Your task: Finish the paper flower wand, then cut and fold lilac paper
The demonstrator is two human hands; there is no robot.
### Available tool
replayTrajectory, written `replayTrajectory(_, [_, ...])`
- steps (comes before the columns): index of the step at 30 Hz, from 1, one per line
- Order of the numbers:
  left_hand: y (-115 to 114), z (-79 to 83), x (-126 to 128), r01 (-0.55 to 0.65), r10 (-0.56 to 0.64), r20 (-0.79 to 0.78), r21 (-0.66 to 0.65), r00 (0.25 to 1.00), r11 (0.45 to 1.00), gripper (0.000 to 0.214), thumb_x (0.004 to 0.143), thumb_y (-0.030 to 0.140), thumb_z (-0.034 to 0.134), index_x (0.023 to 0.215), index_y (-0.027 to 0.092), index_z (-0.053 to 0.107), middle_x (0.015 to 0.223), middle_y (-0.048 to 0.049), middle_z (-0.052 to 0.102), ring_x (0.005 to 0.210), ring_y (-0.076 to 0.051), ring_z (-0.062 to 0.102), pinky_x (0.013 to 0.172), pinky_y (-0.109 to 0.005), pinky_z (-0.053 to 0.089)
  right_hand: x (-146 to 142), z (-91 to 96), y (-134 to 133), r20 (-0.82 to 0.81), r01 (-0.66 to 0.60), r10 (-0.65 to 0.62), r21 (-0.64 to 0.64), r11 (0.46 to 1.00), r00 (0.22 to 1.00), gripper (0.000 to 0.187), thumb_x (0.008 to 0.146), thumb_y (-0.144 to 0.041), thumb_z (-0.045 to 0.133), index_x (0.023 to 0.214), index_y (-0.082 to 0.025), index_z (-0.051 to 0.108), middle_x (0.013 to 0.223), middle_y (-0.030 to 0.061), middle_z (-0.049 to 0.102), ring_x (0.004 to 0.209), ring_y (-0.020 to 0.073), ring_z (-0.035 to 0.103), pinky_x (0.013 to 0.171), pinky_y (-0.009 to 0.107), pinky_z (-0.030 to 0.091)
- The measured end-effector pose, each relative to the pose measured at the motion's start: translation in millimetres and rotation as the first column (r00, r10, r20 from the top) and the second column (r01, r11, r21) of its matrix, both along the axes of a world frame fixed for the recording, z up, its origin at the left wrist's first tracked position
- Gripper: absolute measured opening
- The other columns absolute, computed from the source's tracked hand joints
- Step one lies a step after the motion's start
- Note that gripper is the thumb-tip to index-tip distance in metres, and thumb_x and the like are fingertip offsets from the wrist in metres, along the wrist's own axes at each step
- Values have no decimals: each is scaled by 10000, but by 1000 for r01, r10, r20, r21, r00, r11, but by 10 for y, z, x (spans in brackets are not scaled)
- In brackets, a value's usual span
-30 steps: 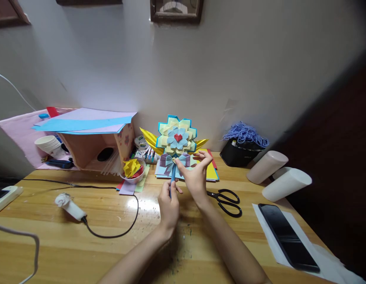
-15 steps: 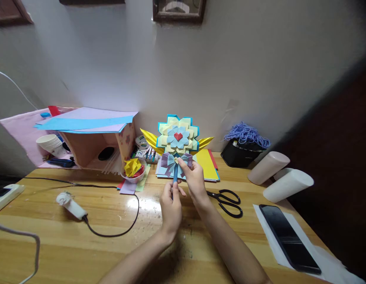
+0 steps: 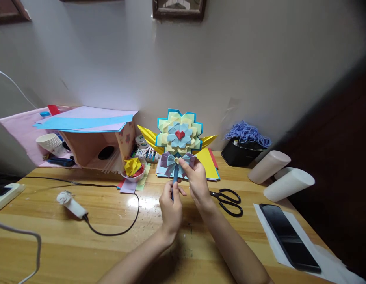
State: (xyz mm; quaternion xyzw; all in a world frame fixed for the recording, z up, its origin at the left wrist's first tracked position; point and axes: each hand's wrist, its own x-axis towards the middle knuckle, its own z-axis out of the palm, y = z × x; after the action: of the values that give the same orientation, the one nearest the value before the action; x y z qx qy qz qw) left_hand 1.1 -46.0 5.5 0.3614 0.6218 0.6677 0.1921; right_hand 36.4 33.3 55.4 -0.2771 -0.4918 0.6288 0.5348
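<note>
A folded paper flower wand is held up in front of me, with layered pale yellow and blue petals and a red heart at its centre. Yellow pleated paper wings stick out on both sides. My left hand is closed around the blue stick below the flower. With its thumb on the middle of the purple and blue paper bow, my right hand pinches the bow against the stick. The fingers behind the bow are hidden.
Black-handled scissors lie right of my hands, near a phone on white paper. A corded white glue gun lies left. Behind are a bowl of folded paper, coloured sheets, a pink box and white rolls.
The flower has tipped more upright and faces me more squarely, looking slightly larger and higher. Both hands keep their hold on the stick and bow.
</note>
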Motion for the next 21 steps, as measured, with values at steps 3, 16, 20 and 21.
replayTrajectory(3, [-15, 26, 3, -2, 3, -17, 8, 1000, 1000, 239, 890, 345, 367, 849, 163, 516, 642, 3, 546, 659, -134, 543, 671, -241, 398, 19, 19, -9, 7, -27, 27, 13, 1000, 1000, 304, 630, -289, 719, 852, -175, 546, 766, -8, 598, 641, 107, 544, 561, 205, 447])
replayTrajectory(16, [-33, -77, 12, -38, 40, -140, 20, 989, 999, 223, 892, 305, 371, 948, 163, 534, 694, -13, 581, 645, -129, 558, 642, -237, 408, 79, 108, -88, -128, -218, 204, -113, 969, 971, 189, 647, -229, 702, 766, -180, 564, 731, -20, 613, 608, 120, 564, 514, 222, 422])
replayTrajectory(20, [-33, -88, 14, -43, 47, -147, 29, 988, 999, 213, 891, 295, 373, 950, 164, 530, 687, -11, 577, 641, -126, 559, 635, -232, 414, 87, 88, -88, -157, -211, 195, -94, 973, 968, 202, 651, -204, 699, 801, -187, 565, 788, -16, 617, 654, 122, 565, 550, 226, 429])
replayTrajectory(21, [-34, -89, 17, -46, 49, -143, 29, 988, 999, 210, 890, 294, 374, 945, 165, 529, 686, -10, 576, 644, -126, 561, 636, -231, 414, 87, 82, -88, -156, -209, 193, -96, 973, 969, 205, 652, -206, 699, 807, -186, 567, 786, -15, 615, 651, 123, 565, 543, 225, 428])
